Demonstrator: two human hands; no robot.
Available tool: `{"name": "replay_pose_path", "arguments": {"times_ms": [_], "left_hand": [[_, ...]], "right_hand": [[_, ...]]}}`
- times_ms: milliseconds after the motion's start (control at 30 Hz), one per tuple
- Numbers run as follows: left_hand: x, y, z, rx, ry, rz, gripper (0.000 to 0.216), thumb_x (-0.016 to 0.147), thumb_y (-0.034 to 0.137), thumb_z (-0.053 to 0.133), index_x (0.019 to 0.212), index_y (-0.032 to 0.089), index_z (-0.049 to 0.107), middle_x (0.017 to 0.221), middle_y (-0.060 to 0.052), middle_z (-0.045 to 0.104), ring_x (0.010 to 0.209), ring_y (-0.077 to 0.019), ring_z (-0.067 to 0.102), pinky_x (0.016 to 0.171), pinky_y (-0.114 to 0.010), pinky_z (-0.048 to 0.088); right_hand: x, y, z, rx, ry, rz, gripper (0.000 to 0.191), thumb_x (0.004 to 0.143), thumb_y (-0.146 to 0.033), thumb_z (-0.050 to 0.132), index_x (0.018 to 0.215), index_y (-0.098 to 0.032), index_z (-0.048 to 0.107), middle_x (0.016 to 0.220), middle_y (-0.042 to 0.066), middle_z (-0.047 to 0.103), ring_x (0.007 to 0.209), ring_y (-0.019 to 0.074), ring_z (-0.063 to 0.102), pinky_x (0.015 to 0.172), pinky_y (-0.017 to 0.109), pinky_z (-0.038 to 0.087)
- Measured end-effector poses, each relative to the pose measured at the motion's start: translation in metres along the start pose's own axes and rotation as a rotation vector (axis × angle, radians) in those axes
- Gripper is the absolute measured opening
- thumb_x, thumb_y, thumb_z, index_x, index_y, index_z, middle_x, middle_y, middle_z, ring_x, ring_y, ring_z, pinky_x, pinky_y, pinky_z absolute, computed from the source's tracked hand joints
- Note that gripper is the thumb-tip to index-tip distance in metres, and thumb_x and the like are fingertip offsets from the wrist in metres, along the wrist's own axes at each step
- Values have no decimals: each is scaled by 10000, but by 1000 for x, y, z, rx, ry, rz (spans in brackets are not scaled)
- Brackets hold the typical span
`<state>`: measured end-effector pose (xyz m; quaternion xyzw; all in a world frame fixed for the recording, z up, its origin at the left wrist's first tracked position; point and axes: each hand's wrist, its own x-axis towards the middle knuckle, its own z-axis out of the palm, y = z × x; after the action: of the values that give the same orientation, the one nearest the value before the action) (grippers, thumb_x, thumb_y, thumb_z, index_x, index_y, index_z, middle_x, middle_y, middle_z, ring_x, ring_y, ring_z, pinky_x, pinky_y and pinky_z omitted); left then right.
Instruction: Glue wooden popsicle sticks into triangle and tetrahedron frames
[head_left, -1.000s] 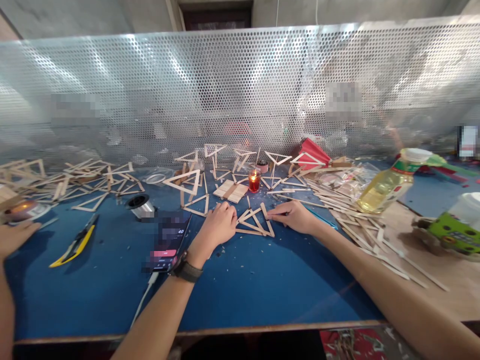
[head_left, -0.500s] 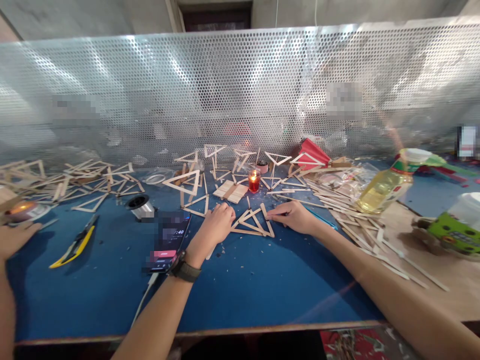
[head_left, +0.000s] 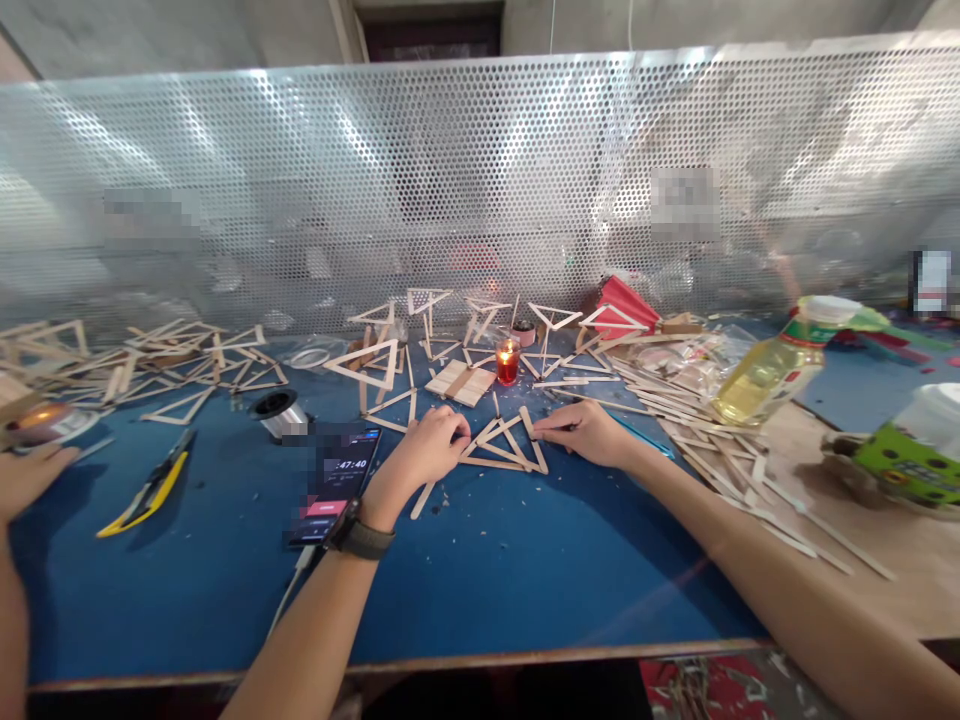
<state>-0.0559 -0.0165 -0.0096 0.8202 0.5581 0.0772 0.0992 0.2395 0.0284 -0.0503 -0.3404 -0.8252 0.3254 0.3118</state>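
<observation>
A frame of wooden craft sticks (head_left: 491,462) joined in triangles stands on the blue tabletop between my two hands. My left hand (head_left: 433,442), with a dark watch on the wrist, has its fingers curled at the frame's left end; the contact is partly hidden. At the right side of the frame, my right hand (head_left: 592,434) pinches with thumb and forefinger against a leaning stick. A loose craft stick (head_left: 423,500) lies just below my left hand. Behind the frame, a lit candle in a red glass (head_left: 508,362) burns beside a stack of flat sticks (head_left: 459,382).
Several finished stick frames (head_left: 367,365) line the back. A phone (head_left: 335,487), a wire spool (head_left: 279,414) and yellow-handled cutters (head_left: 150,492) lie left, near another person's hand (head_left: 37,475). Right are loose sticks (head_left: 720,460), an oil bottle (head_left: 776,365) and a green-wrapped container (head_left: 907,465).
My left hand has shifted slightly, and more of the loose stick below it shows. My right hand stays at the frame's right side.
</observation>
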Motion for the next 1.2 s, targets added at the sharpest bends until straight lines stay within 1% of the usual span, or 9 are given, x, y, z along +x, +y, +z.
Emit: {"name": "replay_pose_path", "arguments": {"times_ms": [167, 400, 567, 767, 867, 967, 1033, 1133, 1200], "left_hand": [[0, 3, -1, 29, 0, 3, 285, 1008, 297, 423, 886, 197, 661, 1030, -93, 651, 986, -250, 600, 850, -363, 470], [-1, 8, 2, 114, 1, -13, 274, 1030, 242, 382, 945, 187, 637, 1087, -111, 638, 991, -255, 598, 856, -375, 450], [-3, 15, -6, 97, 14, -40, 244, 1035, 230, 373, 923, 189, 586, 993, -87, 661, 858, -228, 619, 764, -339, 438], [-1, 12, -8, 26, 81, -27, 249, 1033, 260, 368, 869, 206, 548, 853, -60, 649, 728, -201, 611, 643, -306, 406], [-1, 10, -6, -15, 90, -32, 250, 1026, 273, 377, 874, 212, 566, 874, -64, 667, 739, -204, 622, 639, -307, 417], [-2, 8, -4, -58, 78, -3, 240, 1005, 281, 416, 882, 214, 611, 943, -69, 687, 829, -209, 646, 717, -314, 461], [-2, 6, -4, -90, 49, 5, 221, 985, 300, 458, 916, 214, 650, 1006, -72, 694, 854, -206, 656, 739, -312, 478], [-1, 1, -4, -140, 12, 3, 212, 958, 322, 504, 954, 218, 689, 1047, -72, 702, 839, -201, 666, 713, -300, 488], [1, -3, -3, -158, 1, 6, 224, 948, 320, 507, 910, 216, 702, 1019, -71, 709, 828, -201, 668, 711, -297, 489]], "right_hand": [[0, 0, 0, 6, -1, 7, 340, 925, -525, 657, 983, -246, 843, 890, 56, 800, 520, 124, 591, 484, 254, 465], [1, -1, 0, 13, 7, -4, 376, 912, -554, 662, 971, -230, 842, 866, 62, 799, 502, 117, 566, 480, 256, 451], [1, -4, -1, 17, -8, 5, 360, 920, -538, 660, 981, -234, 842, 913, 65, 805, 538, 129, 597, 497, 258, 469], [1, -3, 0, 20, 4, 14, 372, 915, -551, 659, 966, -231, 843, 914, 66, 806, 516, 122, 586, 494, 259, 472], [1, -4, 0, 24, -2, 13, 377, 916, -556, 655, 974, -234, 842, 915, 64, 806, 525, 126, 594, 501, 259, 479], [1, -5, 0, 16, 1, 20, 380, 915, -557, 654, 973, -231, 841, 913, 65, 806, 524, 123, 591, 504, 259, 479], [1, -5, 0, 6, 6, 21, 389, 916, -561, 652, 970, -226, 841, 913, 68, 806, 516, 120, 582, 501, 259, 476], [1, -5, 0, -5, 7, 14, 404, 918, -568, 645, 968, -218, 841, 906, 72, 807, 519, 123, 586, 499, 259, 473], [1, -4, 1, -2, 9, 13, 405, 918, -569, 644, 971, -219, 841, 908, 70, 807, 536, 129, 604, 500, 256, 472]]}}
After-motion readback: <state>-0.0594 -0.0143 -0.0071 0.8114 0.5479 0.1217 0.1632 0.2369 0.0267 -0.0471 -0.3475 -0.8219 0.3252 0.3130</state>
